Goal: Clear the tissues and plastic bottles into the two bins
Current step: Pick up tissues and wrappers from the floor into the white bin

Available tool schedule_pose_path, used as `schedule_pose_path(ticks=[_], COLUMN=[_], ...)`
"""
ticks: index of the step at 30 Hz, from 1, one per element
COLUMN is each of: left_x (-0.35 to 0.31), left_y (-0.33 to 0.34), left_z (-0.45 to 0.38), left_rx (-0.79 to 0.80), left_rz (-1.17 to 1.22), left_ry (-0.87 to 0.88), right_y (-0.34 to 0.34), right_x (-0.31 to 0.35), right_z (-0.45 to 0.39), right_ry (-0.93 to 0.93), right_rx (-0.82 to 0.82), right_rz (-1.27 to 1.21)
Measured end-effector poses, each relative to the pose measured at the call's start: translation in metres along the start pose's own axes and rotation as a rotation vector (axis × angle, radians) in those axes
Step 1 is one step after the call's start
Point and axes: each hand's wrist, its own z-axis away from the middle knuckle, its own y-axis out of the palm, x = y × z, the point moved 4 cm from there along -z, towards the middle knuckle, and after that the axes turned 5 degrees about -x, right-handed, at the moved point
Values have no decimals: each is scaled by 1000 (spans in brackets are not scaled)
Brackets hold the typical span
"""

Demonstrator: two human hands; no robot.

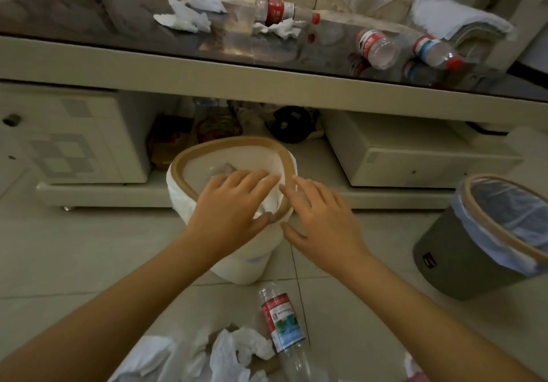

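Head view: both hands spread open, left hand [234, 203] and right hand [320, 221] pressing the liner at the white bin [237, 266] rim, gripping nothing; a hard push may tip it, with tissues [237, 349] and bottle [281, 322] unbinned on the floor, more on the desk [207, 67].

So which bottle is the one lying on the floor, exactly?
Start at the white bin under both hands, then look down the tiled floor towards the camera. The floor bottle lies beside the crumpled tissues; every other bottle sits up on the glossy table.
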Motion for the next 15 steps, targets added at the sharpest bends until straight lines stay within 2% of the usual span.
schedule_pose_path(ticks=[8,15], left_x=[-32,-31], left_y=[-8,13], left_z=[76,153], left_rx=[93,275], left_rz=[31,22], left_ry=[59,23], right_y=[2,46], right_x=[18,57], right_z=[74,132], right_ry=[-52,-221], right_rx=[59,218], right_rz=[-31,-49])
